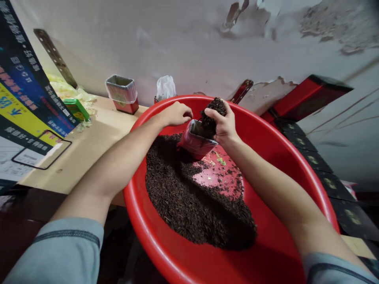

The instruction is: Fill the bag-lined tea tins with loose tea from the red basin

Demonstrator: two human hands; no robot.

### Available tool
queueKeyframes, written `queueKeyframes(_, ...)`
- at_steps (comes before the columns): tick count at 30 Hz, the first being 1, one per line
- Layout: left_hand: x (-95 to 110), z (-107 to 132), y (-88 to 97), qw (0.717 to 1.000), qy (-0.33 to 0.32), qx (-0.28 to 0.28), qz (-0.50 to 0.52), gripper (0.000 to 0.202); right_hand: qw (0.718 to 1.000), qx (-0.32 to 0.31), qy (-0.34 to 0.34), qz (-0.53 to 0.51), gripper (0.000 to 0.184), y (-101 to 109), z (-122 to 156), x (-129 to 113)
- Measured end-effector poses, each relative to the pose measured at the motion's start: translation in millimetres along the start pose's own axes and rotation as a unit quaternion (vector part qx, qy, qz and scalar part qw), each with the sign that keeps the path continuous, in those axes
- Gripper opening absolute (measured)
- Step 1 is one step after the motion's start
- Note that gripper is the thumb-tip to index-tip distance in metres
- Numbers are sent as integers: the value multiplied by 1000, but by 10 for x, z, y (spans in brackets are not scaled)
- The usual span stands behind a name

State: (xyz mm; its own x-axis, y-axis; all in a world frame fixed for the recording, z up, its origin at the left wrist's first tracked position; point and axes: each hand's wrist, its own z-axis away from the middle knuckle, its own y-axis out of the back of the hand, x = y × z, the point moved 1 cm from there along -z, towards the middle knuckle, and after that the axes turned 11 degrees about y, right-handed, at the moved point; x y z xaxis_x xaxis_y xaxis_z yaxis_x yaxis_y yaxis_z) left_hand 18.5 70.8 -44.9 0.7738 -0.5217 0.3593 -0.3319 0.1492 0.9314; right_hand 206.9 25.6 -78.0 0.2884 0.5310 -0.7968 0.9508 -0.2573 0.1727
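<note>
A big red basin (284, 252) holds a heap of dark loose tea leaves (189, 201). My left hand (176, 114) grips the rim of a small red box lined with a plastic bag (197, 140), tilted inside the basin. My right hand (222, 122) is closed on a handful of the dark leaves (215, 106), held right over the box's open mouth. Part of the basin's bare red bottom shows beside the heap.
On the wooden table (85, 150) at the left stand another bag-lined red box (122, 94), a green tin (76, 108) and a printed poster (23, 98). Red and black boxes (308, 98) lean at the right. A peeling wall is behind.
</note>
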Motion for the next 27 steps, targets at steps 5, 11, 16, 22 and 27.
queueKeyframes(5, 131, -23, -119, 998, -58, -12, -38, 28, 994, 24, 55, 89, 60, 104, -158, 261)
queueKeyframes(11, 63, -75, -154, 997, -76, -6, -30, 21, 989, -13, 25, 146, 52, 202, -28, 324)
queueKeyframes(16, 53, -98, -180, 996, -85, 8, -32, 18, 985, -60, 33, 156, 42, 256, -20, 278)
queueKeyframes(22, 102, -51, -162, 996, -74, -1, -43, 23, 979, -150, 72, 114, 37, 312, -22, 264)
queueKeyframes(27, 133, -21, -188, 997, -69, -8, -45, 26, 944, -257, 113, 174, 34, 359, -75, 186)
